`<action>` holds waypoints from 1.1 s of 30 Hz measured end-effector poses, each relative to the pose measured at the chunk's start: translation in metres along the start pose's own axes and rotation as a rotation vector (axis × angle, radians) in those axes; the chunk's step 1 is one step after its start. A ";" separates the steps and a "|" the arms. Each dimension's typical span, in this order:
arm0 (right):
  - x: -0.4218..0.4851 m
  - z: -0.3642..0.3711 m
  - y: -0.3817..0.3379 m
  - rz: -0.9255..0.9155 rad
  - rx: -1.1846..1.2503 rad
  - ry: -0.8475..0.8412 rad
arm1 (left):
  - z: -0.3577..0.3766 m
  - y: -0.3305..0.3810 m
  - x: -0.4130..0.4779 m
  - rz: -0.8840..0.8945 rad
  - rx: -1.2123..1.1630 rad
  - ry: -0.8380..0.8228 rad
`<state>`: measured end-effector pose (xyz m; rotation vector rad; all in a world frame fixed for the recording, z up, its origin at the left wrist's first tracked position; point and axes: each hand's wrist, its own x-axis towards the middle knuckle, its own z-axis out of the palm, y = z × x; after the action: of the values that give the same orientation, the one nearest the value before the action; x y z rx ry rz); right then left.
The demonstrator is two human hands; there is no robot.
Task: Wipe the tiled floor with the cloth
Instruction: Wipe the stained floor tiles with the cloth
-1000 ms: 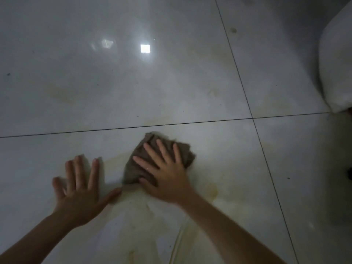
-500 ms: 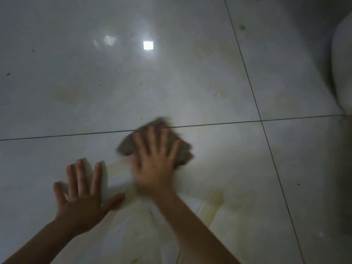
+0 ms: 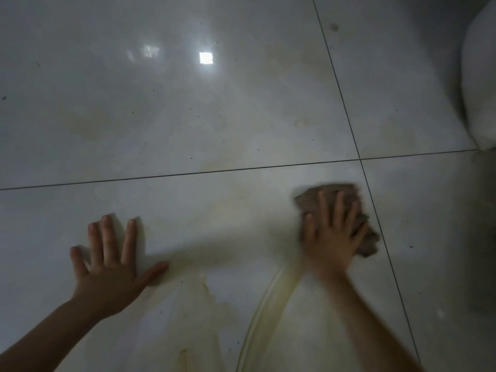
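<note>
Kneeling, I pressed my right hand [image 3: 331, 237], fingers straight, on the crumpled brown cloth [image 3: 338, 200]. My left hand [image 3: 107, 267] lay splayed flat on the glossy white tiled floor [image 3: 214, 116].

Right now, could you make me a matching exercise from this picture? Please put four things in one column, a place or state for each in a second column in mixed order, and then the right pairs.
Things:
1. left hand
2. cloth
3. white object
4. yellow streak

Places or states:
A. at the right edge of the picture
B. pressed under the right hand
C. curved, low in the picture
D. flat on the bare floor, fingers spread

Pairs: 1-D, 2-B, 3-A, 4-C
</note>
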<state>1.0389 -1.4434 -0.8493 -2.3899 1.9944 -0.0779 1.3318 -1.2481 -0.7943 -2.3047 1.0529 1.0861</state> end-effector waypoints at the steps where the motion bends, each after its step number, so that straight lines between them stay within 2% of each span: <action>1: -0.027 0.003 -0.031 -0.045 0.036 0.021 | 0.000 0.000 0.000 0.007 -0.007 0.005; 5: -0.103 0.009 -0.123 -0.536 0.152 -0.109 | 0.000 -0.002 0.000 0.032 -0.036 0.014; 7: -0.096 0.009 -0.108 -0.717 0.132 -0.092 | 0.002 -0.002 0.000 0.038 -0.049 0.023; 8: -0.087 0.008 -0.086 -0.723 0.122 -0.078 | 0.003 -0.002 0.001 0.041 -0.050 0.032; 10: -0.068 0.005 -0.022 -0.571 0.074 -0.047 | 0.004 -0.005 0.003 0.036 -0.042 0.049; 13: -0.055 -0.003 0.070 -0.200 -0.005 -0.036 | 0.007 -0.006 0.005 0.042 -0.045 0.063; 15: -0.062 -0.003 0.064 0.053 -0.003 -0.037 | 0.010 -0.008 0.007 0.043 -0.042 0.083; 17: -0.070 0.001 0.011 0.162 0.014 0.021 | 0.012 -0.009 0.008 0.041 -0.048 0.090; 19: -0.081 0.006 -0.058 -0.006 0.074 0.044 | 0.012 -0.010 0.011 0.038 -0.041 0.092; 22: -0.107 0.011 -0.133 -0.492 0.174 -0.093 | 0.014 -0.011 0.012 0.029 -0.047 0.103; 24: -0.100 0.012 -0.130 -0.772 0.193 -0.124 | 0.017 -0.012 0.014 0.038 -0.062 0.131; 26: -0.061 0.011 -0.098 -0.880 0.165 -0.053 | 0.020 -0.013 0.015 0.052 -0.083 0.156; 27: -0.035 0.011 -0.076 -0.821 0.144 -0.007 | 0.020 -0.013 0.014 0.058 -0.088 0.168; 29: 0.019 0.009 -0.031 -0.559 0.066 0.044 | 0.021 -0.013 0.014 0.076 -0.090 0.191; 31: 0.057 0.004 -0.005 -0.251 0.037 -0.057 | 0.022 -0.013 0.015 0.099 -0.088 0.203; 33: 0.067 0.004 -0.024 -0.033 0.076 -0.095 | 0.023 -0.014 0.015 0.122 -0.091 0.212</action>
<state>1.0742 -1.5047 -0.8504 -2.3345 1.8763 -0.0395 1.3375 -1.2319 -0.8198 -2.4996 1.2624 0.9683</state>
